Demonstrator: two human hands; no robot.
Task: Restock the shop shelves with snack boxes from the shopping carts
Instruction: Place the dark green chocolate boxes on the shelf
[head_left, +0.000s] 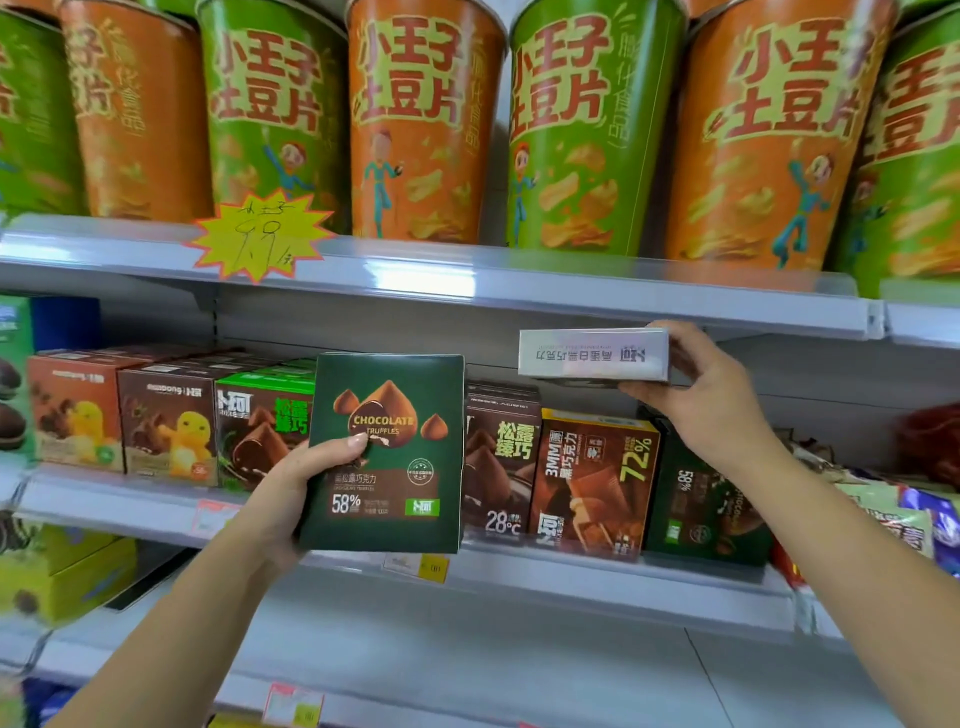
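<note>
My left hand (291, 493) grips a dark green chocolate truffles box (387, 457) upright in front of the middle shelf (519, 574), thumb across its face. My right hand (711, 384) holds a silver-white box (592, 356) lying flat, raised above the row of boxes and just under the upper shelf rail. Below it stand a brown 28°C box (501, 462), a 72% dark chocolate box (595, 483) and a dark green 85% box (701, 499). No shopping cart is in view.
Large orange and green potato chip tubs (415, 119) fill the top shelf, with a yellow starburst price tag (260, 236) on its rail. Brown and green chocolate boxes (171, 426) stand left of my left hand. Loose snack bags (893, 514) lie at right. Yellow boxes (57, 577) sit lower left.
</note>
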